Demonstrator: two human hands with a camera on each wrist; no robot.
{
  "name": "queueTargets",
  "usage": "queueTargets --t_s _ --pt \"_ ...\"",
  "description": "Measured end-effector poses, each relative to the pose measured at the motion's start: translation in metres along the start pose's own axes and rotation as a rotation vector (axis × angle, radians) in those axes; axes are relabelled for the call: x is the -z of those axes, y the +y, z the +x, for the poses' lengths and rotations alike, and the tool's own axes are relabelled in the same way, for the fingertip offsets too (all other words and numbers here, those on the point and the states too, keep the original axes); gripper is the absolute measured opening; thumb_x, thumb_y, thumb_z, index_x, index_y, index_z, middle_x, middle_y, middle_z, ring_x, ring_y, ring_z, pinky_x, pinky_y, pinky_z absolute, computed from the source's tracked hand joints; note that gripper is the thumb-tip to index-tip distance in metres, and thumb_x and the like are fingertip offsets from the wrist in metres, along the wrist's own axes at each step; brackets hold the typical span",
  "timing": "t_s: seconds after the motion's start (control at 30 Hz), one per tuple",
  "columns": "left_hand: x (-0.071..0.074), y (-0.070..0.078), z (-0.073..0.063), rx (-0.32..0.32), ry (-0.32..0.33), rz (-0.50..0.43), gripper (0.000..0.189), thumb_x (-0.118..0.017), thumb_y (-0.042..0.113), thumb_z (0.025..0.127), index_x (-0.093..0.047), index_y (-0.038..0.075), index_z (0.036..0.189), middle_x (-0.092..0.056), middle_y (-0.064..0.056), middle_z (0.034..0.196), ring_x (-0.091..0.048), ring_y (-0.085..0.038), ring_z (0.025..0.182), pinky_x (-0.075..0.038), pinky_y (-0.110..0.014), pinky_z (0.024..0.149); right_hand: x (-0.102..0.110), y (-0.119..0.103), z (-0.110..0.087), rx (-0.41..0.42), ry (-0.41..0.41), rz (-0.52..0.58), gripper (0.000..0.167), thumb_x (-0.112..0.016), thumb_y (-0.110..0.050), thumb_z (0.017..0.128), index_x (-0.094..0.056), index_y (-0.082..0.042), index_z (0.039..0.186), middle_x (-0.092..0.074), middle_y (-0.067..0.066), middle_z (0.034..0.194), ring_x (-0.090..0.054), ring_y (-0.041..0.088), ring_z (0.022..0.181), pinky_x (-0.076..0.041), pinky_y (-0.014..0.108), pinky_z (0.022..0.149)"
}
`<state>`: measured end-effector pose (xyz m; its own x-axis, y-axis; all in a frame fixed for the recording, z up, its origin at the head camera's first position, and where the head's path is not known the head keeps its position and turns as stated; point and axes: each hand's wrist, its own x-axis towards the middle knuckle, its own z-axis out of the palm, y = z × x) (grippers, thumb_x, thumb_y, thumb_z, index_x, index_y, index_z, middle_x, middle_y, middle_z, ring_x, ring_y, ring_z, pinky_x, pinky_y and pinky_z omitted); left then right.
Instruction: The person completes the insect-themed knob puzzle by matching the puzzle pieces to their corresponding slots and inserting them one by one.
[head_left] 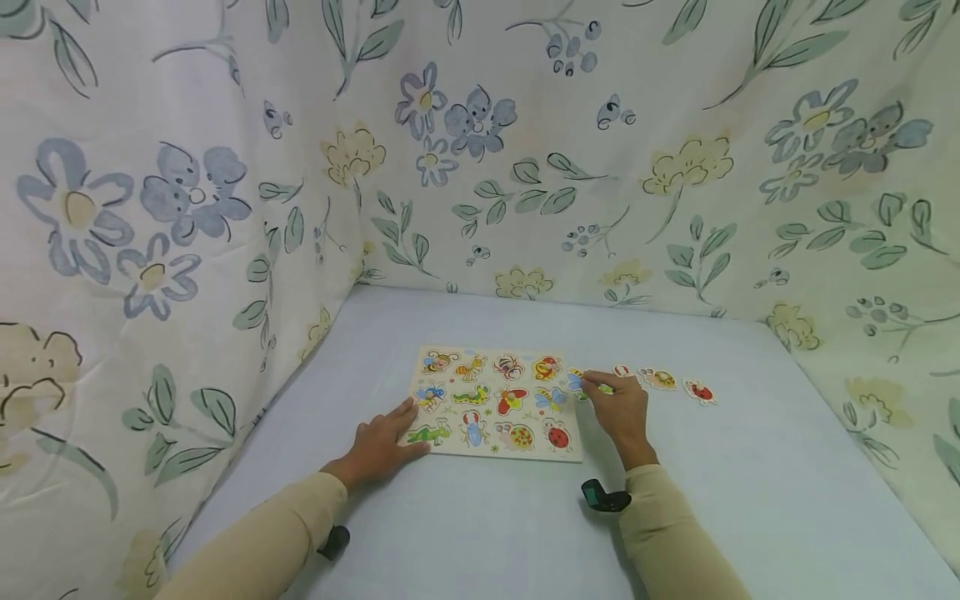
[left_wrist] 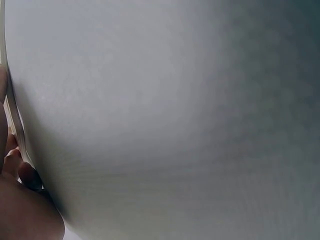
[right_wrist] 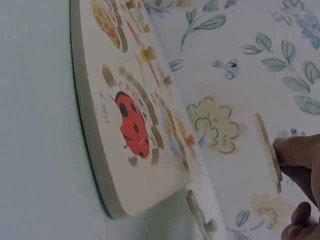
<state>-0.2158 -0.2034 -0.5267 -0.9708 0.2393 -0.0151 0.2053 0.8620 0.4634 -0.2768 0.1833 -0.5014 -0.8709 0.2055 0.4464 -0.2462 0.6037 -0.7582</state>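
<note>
Fingers of the right hand (head_left: 618,408) are pinched on one thin blue-winged piece (head_left: 575,380); those of the left hand (head_left: 378,442) are spread, thumb set apart, and rested at the near-left corner of the board (head_left: 525,455).

Counted: one board, twelve bug pictures in three rows of four; one piece held. On the tabletop (head_left: 480,533), right of the board: one ladybug piece (head_left: 701,392), one yellow spotted piece (head_left: 658,379), one red piece (head_left: 622,370) partly covered by the right hand. Green bits (head_left: 605,389) are glimpsed behind the right fingers; their number cannot be told.

Held piece is gripped at the fingertips, projecting left of them, by the board's right edge.

By the right wrist view, the piece is shown edge-on, raised and apart from the board; the board's thickness is also revealed. By the left wrist view, mostly blurred pale surface is given, fingers and board edge being cut off at the left border.
</note>
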Motion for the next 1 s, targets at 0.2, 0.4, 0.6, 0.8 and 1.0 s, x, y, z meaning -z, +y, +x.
queueTargets --t_s 0.2,0.4,0.6,0.8,1.0 --pt "0.0 -0.001 0.0 -0.003 0.003 -0.004 0.081 -0.064 0.053 0.088 -0.037 0.007 0.148 -0.027 -0.004 0.156 -0.042 -0.035 0.129 -0.03 -0.052 0.086 -0.017 -0.008 -0.003 -0.001 -0.028 0.027 0.011 -0.078 -0.011 0.081 -0.079 -0.005 0.091 -0.073 0.009 0.091 -0.054 0.027 0.08 -0.035 0.039 0.067" --pt "-0.001 -0.002 0.0 0.004 -0.012 -0.001 0.082 -0.062 0.055 0.088 -0.036 0.007 0.149 -0.025 -0.002 0.156 -0.039 -0.034 0.132 -0.03 -0.052 0.088 -0.029 -0.012 -0.006 -0.017 -0.048 0.043 0.009 -0.079 -0.012 0.081 -0.079 -0.008 0.088 -0.073 0.005 0.083 -0.045 0.023 0.074 -0.031 0.037 0.065" --pt "0.001 -0.001 0.0 -0.001 0.0 -0.015 0.081 -0.063 0.054 0.088 -0.037 0.007 0.148 -0.026 -0.003 0.156 -0.04 -0.035 0.13 -0.03 -0.053 0.088 -0.037 -0.013 -0.008 -0.033 -0.061 0.042 0.01 -0.078 -0.013 0.081 -0.079 -0.008 0.09 -0.072 0.003 0.081 -0.045 0.022 0.075 -0.032 0.037 0.067" --pt "0.002 0.0 0.0 0.0 -0.007 -0.013 0.081 -0.063 0.054 0.088 -0.037 0.008 0.149 -0.026 -0.002 0.156 -0.04 -0.034 0.13 -0.029 -0.054 0.089 -0.042 -0.011 -0.01 -0.111 -0.101 0.004 0.012 -0.078 -0.016 0.083 -0.079 -0.008 0.092 -0.071 0.006 0.088 -0.049 0.026 0.083 -0.035 0.041 0.072" --pt "0.002 0.001 0.0 0.003 -0.004 -0.013 0.081 -0.064 0.054 0.087 -0.037 0.007 0.148 -0.026 -0.003 0.156 -0.042 -0.034 0.129 -0.03 -0.054 0.089 -0.044 -0.008 -0.012 -0.154 -0.147 0.004 0.012 -0.076 -0.016 0.084 -0.079 -0.008 0.092 -0.072 0.01 0.099 -0.059 0.031 0.106 -0.034 0.049 0.099"
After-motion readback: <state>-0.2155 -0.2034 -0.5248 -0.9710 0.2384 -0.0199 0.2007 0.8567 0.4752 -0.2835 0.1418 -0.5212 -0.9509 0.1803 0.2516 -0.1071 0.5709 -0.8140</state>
